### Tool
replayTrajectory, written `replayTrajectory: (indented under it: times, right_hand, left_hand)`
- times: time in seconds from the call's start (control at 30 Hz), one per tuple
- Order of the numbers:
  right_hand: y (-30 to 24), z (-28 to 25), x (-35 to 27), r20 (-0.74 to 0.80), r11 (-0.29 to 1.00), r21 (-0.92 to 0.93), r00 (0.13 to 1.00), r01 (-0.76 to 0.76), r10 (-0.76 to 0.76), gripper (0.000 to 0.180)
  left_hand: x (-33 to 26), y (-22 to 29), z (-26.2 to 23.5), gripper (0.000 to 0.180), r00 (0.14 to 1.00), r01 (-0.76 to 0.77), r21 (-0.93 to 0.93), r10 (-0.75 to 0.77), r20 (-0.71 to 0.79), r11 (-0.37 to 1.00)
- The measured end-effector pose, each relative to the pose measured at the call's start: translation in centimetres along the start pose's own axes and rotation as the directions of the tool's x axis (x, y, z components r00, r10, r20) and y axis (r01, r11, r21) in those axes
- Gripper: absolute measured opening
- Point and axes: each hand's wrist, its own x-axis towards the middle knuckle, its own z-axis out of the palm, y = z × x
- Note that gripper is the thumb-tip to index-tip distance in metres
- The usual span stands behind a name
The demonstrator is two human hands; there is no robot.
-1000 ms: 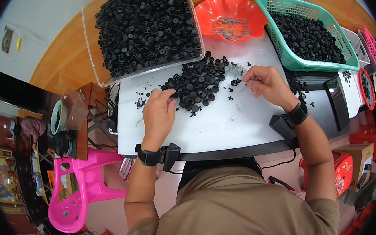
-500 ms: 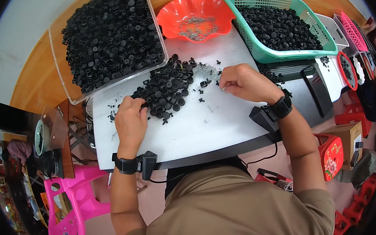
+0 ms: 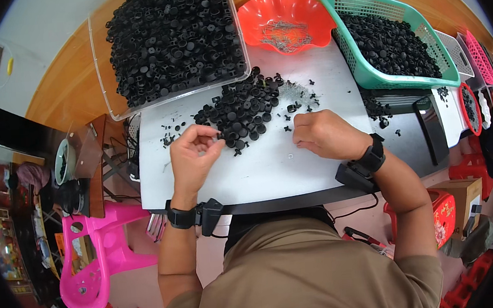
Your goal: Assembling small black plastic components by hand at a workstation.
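Observation:
A loose heap of small black round plastic caps [image 3: 246,113] lies on the white tabletop in front of me. At its near left edge is my left hand [image 3: 193,158], palm partly turned up, thumb and fingers brought together in a pinch; what sits between the tips is too small to name. Right of the heap, my right hand [image 3: 331,135] is low over the table with its fingers closed and pointing left. Anything inside that grip is hidden. Just beyond it lie a small pile of clear bits [image 3: 295,93] and several little black cross-shaped pieces [image 3: 287,128].
Behind the heap stand a clear bin [image 3: 182,97] full of black caps and a red wavy bowl [image 3: 252,21] of thin metal pieces. A green basket [image 3: 362,67] of black parts is at the back right. A pink stool [image 3: 101,266] stands left of the table.
The whole view has shifted, so the table sits further right. My left hand has drawn back from the heap and turned its fingers up. My right hand has come nearer to me.

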Motion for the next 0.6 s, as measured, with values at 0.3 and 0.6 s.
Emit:
replayTrajectory:
  times: [0.3, 0.6]
  right_hand:
    - [-0.5, 0.5, 0.2, -0.019, 0.989, -0.144, 0.999, -0.038, 0.036, 0.010]
    - [-0.3, 0.8, 0.3, 0.048, 0.701, 0.649, 0.936, -0.295, 0.348, 0.008]
  left_hand:
    - [-0.6, 0.7, 3.0, 0.018, 0.986, -0.134, 0.082, 0.124, 0.113, 0.988]
    - [-0.2, 1.4, 6.8, 0.015, 0.945, -0.295, 0.329, 0.223, 0.241, 0.897]
